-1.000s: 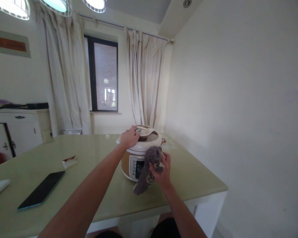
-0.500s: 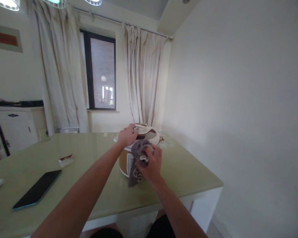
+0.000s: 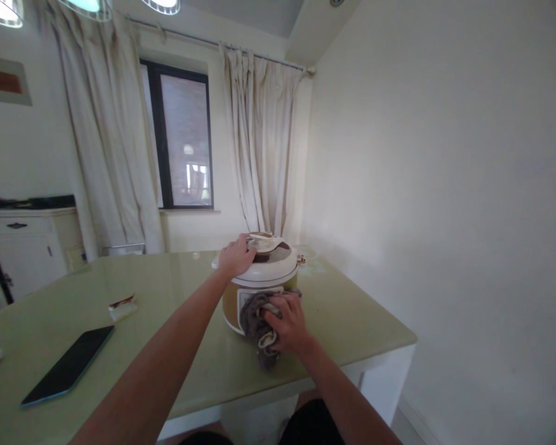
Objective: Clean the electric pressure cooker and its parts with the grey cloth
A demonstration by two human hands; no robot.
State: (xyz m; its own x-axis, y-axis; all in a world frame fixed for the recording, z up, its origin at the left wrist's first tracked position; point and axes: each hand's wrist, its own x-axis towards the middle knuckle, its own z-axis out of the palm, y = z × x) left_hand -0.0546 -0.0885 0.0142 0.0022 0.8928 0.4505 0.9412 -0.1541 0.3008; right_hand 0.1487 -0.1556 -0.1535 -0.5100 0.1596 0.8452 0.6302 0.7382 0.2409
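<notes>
rag (image 3: 254, 312), pinched in my right hand (image 3: 291, 324), has dropped below the lid (image 3: 278, 266) to the cooker's (image 3: 230, 303) six o'clock, hiding most of the panel (image 3: 244, 295), while my left hand (image 3: 236, 254) rests on the lid at ten, fingers together.

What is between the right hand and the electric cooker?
In the head view, a bunched gray cloth lies between the right hand and the electric cooker.

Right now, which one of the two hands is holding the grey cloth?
The right hand: its fingers grip the grey cloth at the front of the electric cooker, while the left hand rests on the lid.
</notes>
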